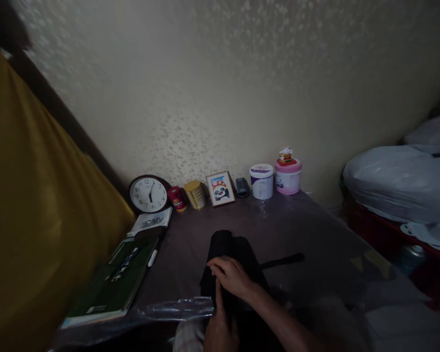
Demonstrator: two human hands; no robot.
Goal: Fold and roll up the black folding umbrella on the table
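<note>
A black folded fabric item [238, 249] with a thin black strap [283, 261] lies on the dark table [315, 234] in front of me. My right hand [231, 276] comes in from the lower right and rests flat on the fabric, fingers together and pointing left. My left hand [218, 326] is at the bottom edge, its index finger stretched up along the fabric just under the right hand; its other fingers are hard to make out. A crumpled clear plastic sheet [179, 308] lies at the table's near edge, touching the fabric.
Along the wall stand a round clock [148, 194], a red tin [176, 198], a gold tin [195, 194], a framed panda picture [220, 188], a white tub [262, 181] and a pink tub [288, 176]. Books [113, 278] lie left beside a yellow curtain [29, 220]. Wrapped bundles [399, 181] sit right.
</note>
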